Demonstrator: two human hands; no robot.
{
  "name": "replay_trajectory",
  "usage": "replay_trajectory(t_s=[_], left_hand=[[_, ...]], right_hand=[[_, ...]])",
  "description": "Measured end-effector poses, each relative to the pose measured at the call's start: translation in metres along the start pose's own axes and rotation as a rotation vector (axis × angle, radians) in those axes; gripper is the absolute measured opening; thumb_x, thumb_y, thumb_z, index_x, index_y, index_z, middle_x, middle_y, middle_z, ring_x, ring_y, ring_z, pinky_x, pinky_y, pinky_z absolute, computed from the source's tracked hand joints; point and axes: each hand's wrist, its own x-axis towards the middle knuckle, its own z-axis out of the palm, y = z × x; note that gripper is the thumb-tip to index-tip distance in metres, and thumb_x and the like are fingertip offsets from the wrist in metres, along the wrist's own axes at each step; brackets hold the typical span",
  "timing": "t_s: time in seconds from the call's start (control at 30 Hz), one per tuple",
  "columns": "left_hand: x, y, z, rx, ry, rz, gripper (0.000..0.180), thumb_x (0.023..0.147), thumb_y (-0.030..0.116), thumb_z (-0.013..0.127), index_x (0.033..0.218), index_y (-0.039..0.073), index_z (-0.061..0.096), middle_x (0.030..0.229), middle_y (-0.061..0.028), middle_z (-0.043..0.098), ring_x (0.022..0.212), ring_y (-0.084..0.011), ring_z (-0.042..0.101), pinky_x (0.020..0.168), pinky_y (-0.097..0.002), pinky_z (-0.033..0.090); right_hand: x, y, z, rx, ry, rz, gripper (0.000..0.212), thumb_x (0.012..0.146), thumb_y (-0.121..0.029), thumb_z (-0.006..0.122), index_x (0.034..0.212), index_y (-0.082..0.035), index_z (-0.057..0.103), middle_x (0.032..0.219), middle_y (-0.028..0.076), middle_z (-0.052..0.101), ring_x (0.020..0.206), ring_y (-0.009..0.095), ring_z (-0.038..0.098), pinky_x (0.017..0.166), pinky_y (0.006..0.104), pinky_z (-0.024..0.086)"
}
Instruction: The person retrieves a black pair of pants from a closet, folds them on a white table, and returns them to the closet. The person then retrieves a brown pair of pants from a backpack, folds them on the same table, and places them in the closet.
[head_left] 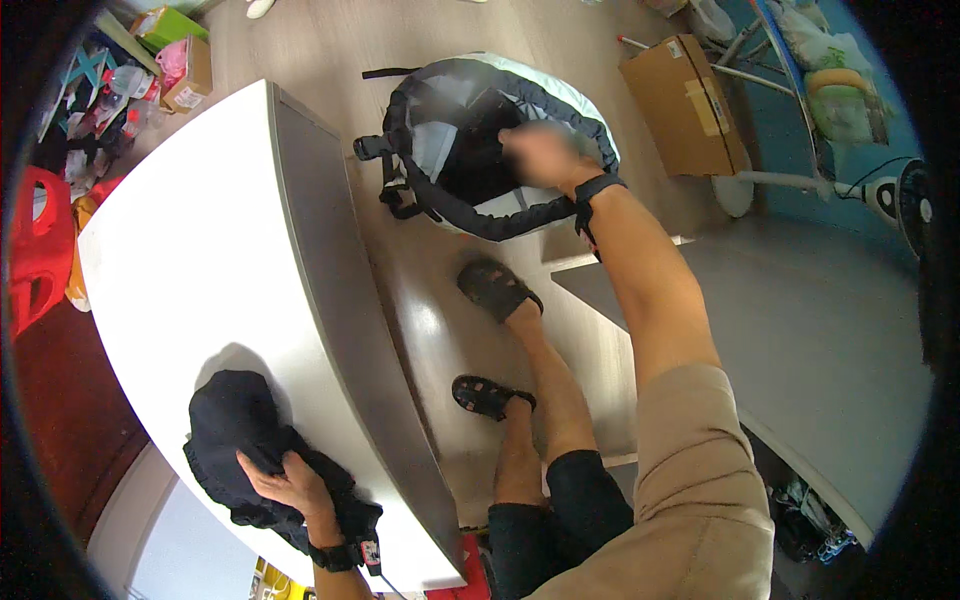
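"Findings on the left hand [285, 485]?"
"Laid over a crumpled black fabric bundle [235, 412] on the white counter [200, 240]; grip cannot be told."
"And the right hand [545, 155]?"
"Blurred, over the round, open grey-and-black fabric bag [450, 205] on the pale wood-grained floor [420, 325]; grip undetermined."

At twelve o'clock, a bag [450, 210] is lying on the floor [320, 50], with the right hand [548, 158] positioning itself at its mouth. From seven to ten, a table [190, 250] is standing; at eight, a cloth bundle [235, 415] is lying on it under the left hand [295, 490]. A carton [680, 105] is sitting between one and two, a fan [915, 205] between two and three.
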Motion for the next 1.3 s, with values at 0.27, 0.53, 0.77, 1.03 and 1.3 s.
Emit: replay_trajectory(t_s=[0.27, 0.53, 0.77, 1.03, 1.3], left_hand=[[0.001, -0.002, 0.001, -0.073, -0.076, -0.064, 0.068, 0.066, 0.012, 0.052, 0.126, -0.018, 0.041, 0.124, -0.0345, 0.048, 0.117, -0.0452, 0.045, 0.107, -0.0458, 0.029], [-0.004, -0.012, 0.003, 0.0, -0.019, 0.118, 0.068, 0.065, 0.009, 0.052, 0.126, -0.017, 0.039, 0.12, -0.0299, 0.051, 0.107, -0.0391, 0.051, 0.102, -0.0433, 0.035], [-0.006, -0.01, 0.001, 0.116, -0.038, 0.084, 0.066, 0.066, 0.01, 0.053, 0.125, -0.017, 0.041, 0.123, -0.033, 0.049, 0.113, -0.0464, 0.048, 0.105, -0.0478, 0.032], [-0.003, -0.02, -0.003, 0.128, -0.004, 0.045, 0.068, 0.07, 0.015, 0.053, 0.131, -0.012, 0.039, 0.128, -0.0309, 0.044, 0.115, -0.0429, 0.045, 0.105, -0.0472, 0.029], [-0.003, -0.016, 0.0, 0.07, 0.006, -0.027, 0.068, 0.067, 0.017, 0.052, 0.124, -0.018, 0.041, 0.121, -0.0332, 0.049, 0.109, -0.0442, 0.05, 0.102, -0.0455, 0.035]], right_hand=[[-0.021, -0.028, -0.019, -0.061, -0.227, 0.044, 0.043, 0.072, 0.0, 0.062, 0.113, -0.006, 0.052, 0.113, 0.02, 0.058, 0.106, 0.038, 0.057, 0.088, 0.0465, 0.045], [-0.028, -0.028, -0.034, -0.007, -0.15, -0.066, 0.039, 0.074, 0.002, 0.054, 0.113, -0.003, 0.056, 0.095, 0.023, 0.064, 0.098, 0.038, 0.061, 0.085, 0.0478, 0.046], [-0.03, -0.032, -0.022, 0.066, -0.381, -0.022, 0.039, 0.072, -0.004, 0.056, 0.111, -0.006, 0.06, 0.097, 0.023, 0.064, 0.098, 0.038, 0.061, 0.085, 0.0466, 0.048], [-0.005, -0.009, 0.037, 0.319, -0.323, 0.233, 0.043, 0.075, -0.009, 0.055, 0.118, -0.005, 0.057, 0.108, 0.023, 0.062, 0.103, 0.039, 0.059, 0.088, 0.0455, 0.047], [-0.017, -0.014, 0.049, 0.225, -0.273, 0.204, 0.052, 0.085, -0.027, 0.055, 0.133, -0.01, 0.045, 0.109, 0.023, 0.061, 0.102, 0.041, 0.058, 0.09, 0.046, 0.046]])
